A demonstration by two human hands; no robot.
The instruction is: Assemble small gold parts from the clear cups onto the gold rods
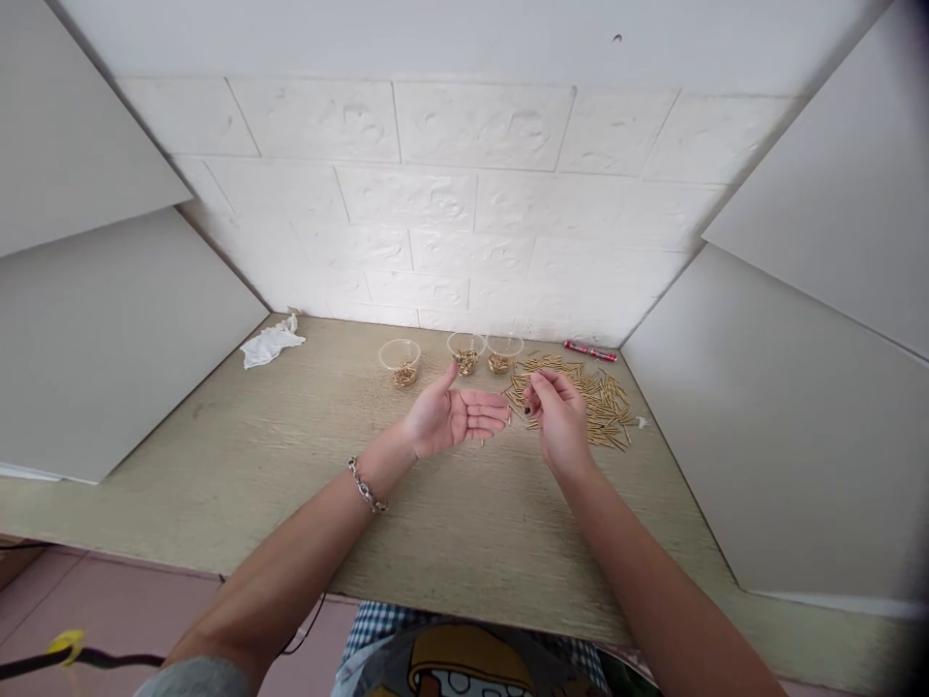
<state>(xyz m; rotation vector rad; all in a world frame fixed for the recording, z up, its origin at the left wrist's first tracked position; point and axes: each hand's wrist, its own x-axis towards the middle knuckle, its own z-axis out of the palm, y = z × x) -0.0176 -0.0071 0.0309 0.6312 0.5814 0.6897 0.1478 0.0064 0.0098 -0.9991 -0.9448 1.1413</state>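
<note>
Near edge: your lap and both upper arms are cut off by the bottom of the view. One chain bracelet [367, 487] sits on your left wrist.

Your left hand [454, 418] is spread, palm up, above the table [464, 523], with nothing visible in it. Your right hand [557, 418] is just beside it, fingertips pressed together in a pinch. What lies between them is too small to make out.

The right hand hides the near-left part of the gold sticks [591, 397]. They form one loose pile right of centre, too fine to count, and it reaches near the right panel [784, 436].

Behind: three clear cups [400, 358], each holding gold bits of unclear shape. One red pen [590, 350] lies at the wall, and one crumpled tissue [271, 342] lies back left.

The widest run of open wood lies between the near edge, your hands and the left panel [108, 348].
</note>
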